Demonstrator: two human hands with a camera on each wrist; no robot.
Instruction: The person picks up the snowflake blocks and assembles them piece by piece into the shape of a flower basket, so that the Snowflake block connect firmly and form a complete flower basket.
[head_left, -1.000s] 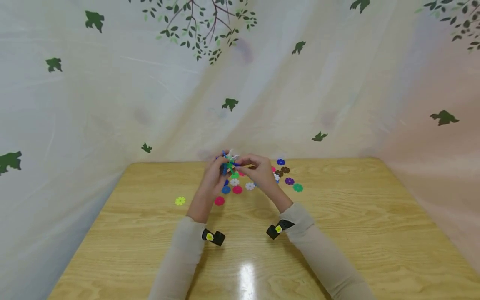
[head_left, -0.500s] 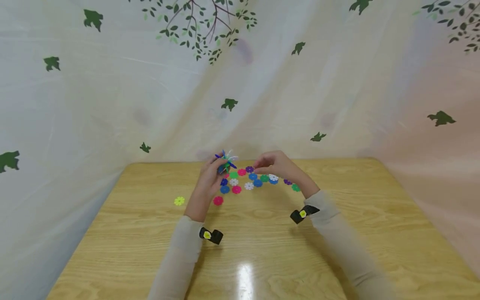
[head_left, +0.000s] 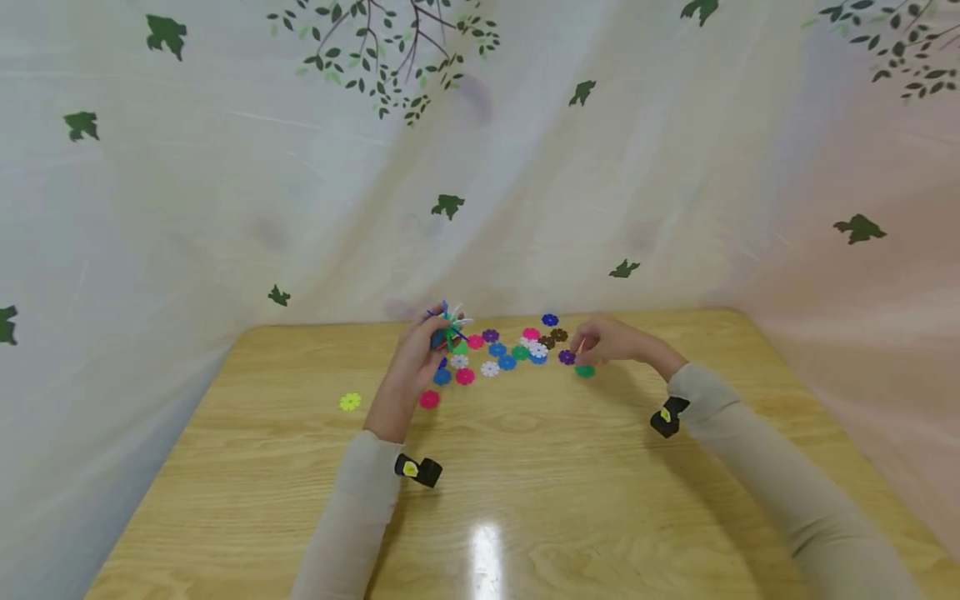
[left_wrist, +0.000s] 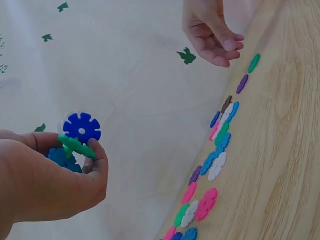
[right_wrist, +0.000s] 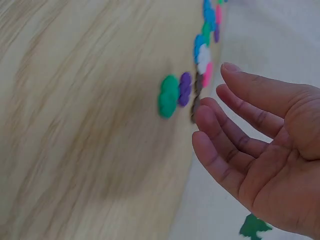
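Observation:
In the head view my left hand holds up a cluster of interlocked flower-shaped plastic discs, blue, green and white. The left wrist view shows a dark blue disc standing out of it above a green disc seen edge-on; my fingers hide part of the cluster. Over the right end of the loose discs hovers my right hand. Its fingers are loosely bent, with nothing between them in the right wrist view. Nearest to it lie a green disc and a purple disc on the table.
Several loose discs in pink, blue, white, purple and brown spread across the back of the wooden table. A yellow disc lies apart at the left. Behind the table hangs a pale curtain printed with leaves and birds.
My right hand has left the cluster and moved right, to above the green and purple discs. My left hand keeps holding the cluster in nearly the same place. The head view has shifted slightly.

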